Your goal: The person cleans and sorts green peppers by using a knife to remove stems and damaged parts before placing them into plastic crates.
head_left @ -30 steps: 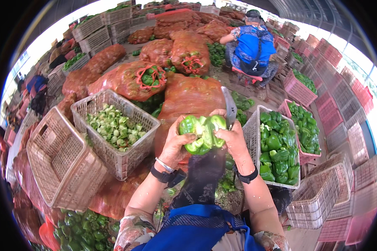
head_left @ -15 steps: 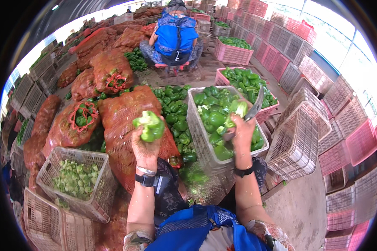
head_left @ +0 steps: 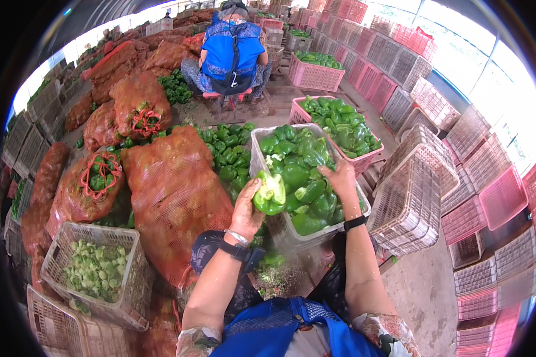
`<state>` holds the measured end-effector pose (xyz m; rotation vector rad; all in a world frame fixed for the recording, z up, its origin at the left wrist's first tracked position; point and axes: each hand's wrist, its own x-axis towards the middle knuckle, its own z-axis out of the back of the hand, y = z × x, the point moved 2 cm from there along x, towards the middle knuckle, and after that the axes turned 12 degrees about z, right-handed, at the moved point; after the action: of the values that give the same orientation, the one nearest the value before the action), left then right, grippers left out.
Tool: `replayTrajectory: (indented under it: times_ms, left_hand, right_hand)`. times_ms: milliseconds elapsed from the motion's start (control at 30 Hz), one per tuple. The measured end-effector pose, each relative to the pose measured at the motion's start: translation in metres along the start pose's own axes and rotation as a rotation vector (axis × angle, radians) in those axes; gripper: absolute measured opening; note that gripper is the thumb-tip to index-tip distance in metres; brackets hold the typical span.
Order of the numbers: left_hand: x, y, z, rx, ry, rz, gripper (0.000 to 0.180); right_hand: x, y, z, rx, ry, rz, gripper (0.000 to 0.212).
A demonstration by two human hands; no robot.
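My left hand (head_left: 248, 208) is closed round a cut green bell pepper (head_left: 270, 193), its pale inside facing up, beside the left rim of a grey plastic crate (head_left: 363, 208). Over the right part of that crate reaches my right hand (head_left: 342, 179), its fingers bent in among the peppers. What it grips is hidden, and no knife blade shows now. Green bell peppers (head_left: 308, 223) fill the crate. More loose green peppers (head_left: 227, 156) lie heaped on the floor to its left.
Red mesh sacks (head_left: 173, 193) stand at the left. Near them, a crate (head_left: 138, 262) holds pale green pepper cores (head_left: 95, 271). A pink crate (head_left: 363, 160) of peppers adjoins mine. Stacked crates (head_left: 408, 205) line the right. Ahead, a person (head_left: 232, 53) in blue sits facing away.
The left hand has moved right with its pepper, toward the crate. My right hand has lowered toward the crate; the knife and pale pepper piece seen in it no longer show. The view has shifted slightly.
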<state>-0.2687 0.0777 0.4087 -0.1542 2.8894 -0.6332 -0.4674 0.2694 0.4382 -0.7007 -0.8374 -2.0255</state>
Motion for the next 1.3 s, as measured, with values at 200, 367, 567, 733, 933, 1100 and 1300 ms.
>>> replayTrajectory:
  times_ms: [200, 367, 567, 733, 933, 1100, 1300]
  left_hand:
    - [-0.005, 0.005, 0.003, 0.041, 0.065, 0.147, 0.030]
    - [-0.012, 0.011, -0.007, 0.301, 0.068, 0.119, 0.042]
    - [-0.033, 0.010, -0.004, 0.472, 0.089, 0.219, 0.054]
    - [-0.045, 0.021, 0.001, 0.478, 0.079, 0.244, 0.048]
    - [-0.056, 0.043, -0.002, 0.316, -0.018, 0.055, 0.039]
    - [-0.076, 0.069, -0.035, 0.310, 0.006, 0.062, 0.038]
    - [-0.052, 0.015, -0.048, 0.450, -0.198, -0.251, 0.042]
  right_hand:
    - [-0.007, 0.128, 0.029, 0.729, 0.252, -0.368, 0.038]
    - [-0.034, 0.137, 0.005, 0.674, 0.203, -0.057, 0.038]
    - [-0.043, 0.139, 0.000, 0.492, 0.327, 0.059, 0.037]
    - [-0.066, 0.138, -0.011, 0.484, 0.300, -0.102, 0.042]
    - [-0.079, 0.147, -0.010, 0.301, 0.144, -0.112, 0.049]
    - [-0.080, 0.100, -0.002, 0.320, -0.212, -0.344, 0.044]
    - [-0.078, 0.060, 0.061, 1.325, -0.585, -0.684, 0.042]
